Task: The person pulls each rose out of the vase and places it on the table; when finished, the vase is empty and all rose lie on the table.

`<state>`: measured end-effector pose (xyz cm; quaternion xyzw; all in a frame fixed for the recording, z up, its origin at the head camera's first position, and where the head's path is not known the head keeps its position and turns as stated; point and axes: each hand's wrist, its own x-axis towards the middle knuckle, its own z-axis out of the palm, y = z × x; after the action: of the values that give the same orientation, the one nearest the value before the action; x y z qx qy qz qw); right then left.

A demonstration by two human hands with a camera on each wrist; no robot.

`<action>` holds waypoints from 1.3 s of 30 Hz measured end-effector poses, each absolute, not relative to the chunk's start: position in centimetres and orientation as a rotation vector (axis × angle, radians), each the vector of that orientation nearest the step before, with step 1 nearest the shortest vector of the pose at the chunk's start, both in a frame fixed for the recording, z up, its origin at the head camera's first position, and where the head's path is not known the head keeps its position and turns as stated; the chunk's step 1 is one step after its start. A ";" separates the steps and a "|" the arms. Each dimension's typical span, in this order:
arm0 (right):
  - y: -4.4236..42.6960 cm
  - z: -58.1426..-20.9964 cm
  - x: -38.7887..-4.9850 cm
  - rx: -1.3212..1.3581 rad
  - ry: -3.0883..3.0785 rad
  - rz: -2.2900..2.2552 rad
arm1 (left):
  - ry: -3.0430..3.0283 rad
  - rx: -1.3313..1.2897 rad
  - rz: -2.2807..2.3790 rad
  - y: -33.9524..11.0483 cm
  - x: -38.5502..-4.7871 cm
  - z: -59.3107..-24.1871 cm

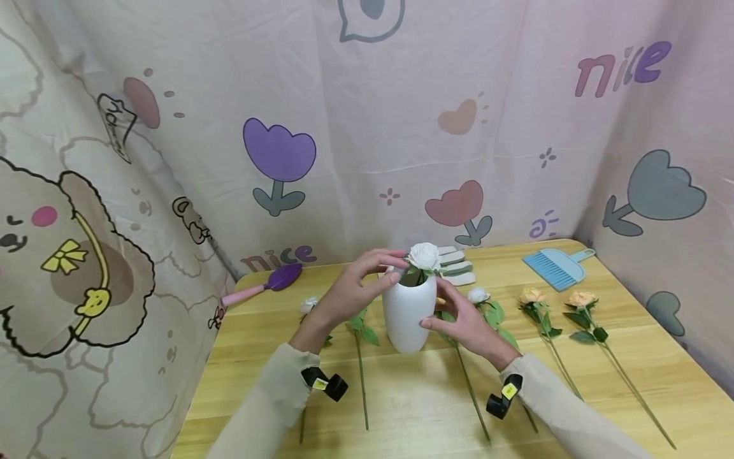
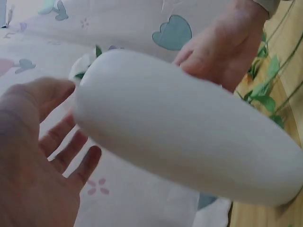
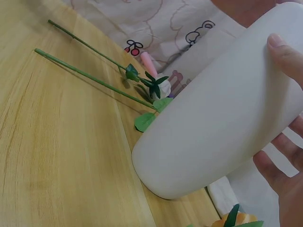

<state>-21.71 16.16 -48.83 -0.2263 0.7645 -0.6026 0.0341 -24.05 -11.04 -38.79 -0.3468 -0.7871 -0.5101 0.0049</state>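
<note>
A white vase (image 1: pixel 408 322) stands upright on the wooden table, with a white rose (image 1: pixel 424 256) in its mouth and the bloom just above the rim. My right hand (image 1: pixel 470 326) grips the vase's right side; in the right wrist view its thumb (image 3: pixel 286 54) lies on the wall and the other fingers pass behind. At the upper left of the vase, my left hand (image 1: pixel 358 287) reaches toward the rim and the bloom. In the left wrist view its fingers (image 2: pixel 85 165) are spread beside the vase mouth. Whether they touch the rose is hard to see.
Left of the vase lie a white rose (image 1: pixel 308 305) and another stem (image 1: pixel 361 370). To the right are a white rose (image 1: pixel 478 294) and peach roses (image 1: pixel 533 296). Behind stand out striped gloves (image 1: pixel 459 273), a purple trowel (image 1: pixel 283 277) and a blue dustpan with brush (image 1: pixel 555 268).
</note>
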 end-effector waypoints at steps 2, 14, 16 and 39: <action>16.1 -48.9 -21.7 -0.702 2.347 -1.847 | -2.506 -1.119 -1.577 -10.5 -24.0 -38.7; 16.3 -49.0 -21.7 -0.696 2.329 -1.859 | -2.627 -1.204 -1.153 -8.2 -23.9 -38.1; 16.3 -49.0 -21.7 -0.704 2.328 -1.860 | -2.566 -1.153 -1.150 -8.0 -23.9 -38.1; 16.2 -48.9 -21.6 -0.727 2.340 -1.891 | -1.480 -0.661 -1.780 -13.8 -22.8 -29.2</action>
<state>-21.60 16.17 -48.92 -0.2348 0.7558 -0.6108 0.0234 -22.82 -13.84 -29.16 -0.2561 -0.5738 -0.6902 0.3588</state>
